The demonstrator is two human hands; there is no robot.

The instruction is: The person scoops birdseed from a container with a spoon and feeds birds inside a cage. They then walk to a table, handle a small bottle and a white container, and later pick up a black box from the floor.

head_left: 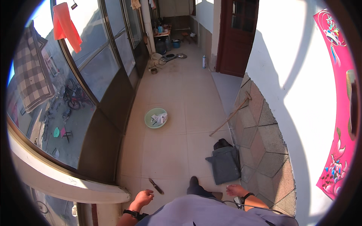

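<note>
My left hand [143,197] hangs at the lower left with its fingers loosely curled in, and nothing shows in them. Nearest to it, a slim dark brown object [156,186] lies on the tiled floor; its kind is too small to make out. My right hand [234,190] is at the lower right, its fingers also bent inward, with no object visible in it. Just beyond that hand, a dark grey folded cloth or garment [225,164] with something black at its top rests by the wall. Neither hand touches these things.
Ahead on the floor stands a pale green basin [146,119] with white items inside. A wooden T-handled stick [230,121] leans on the right wall's stone facing. Framed windows line the left. Farther off are a spray can [204,61], a dark red door [235,41] and a cluttered low table [163,34].
</note>
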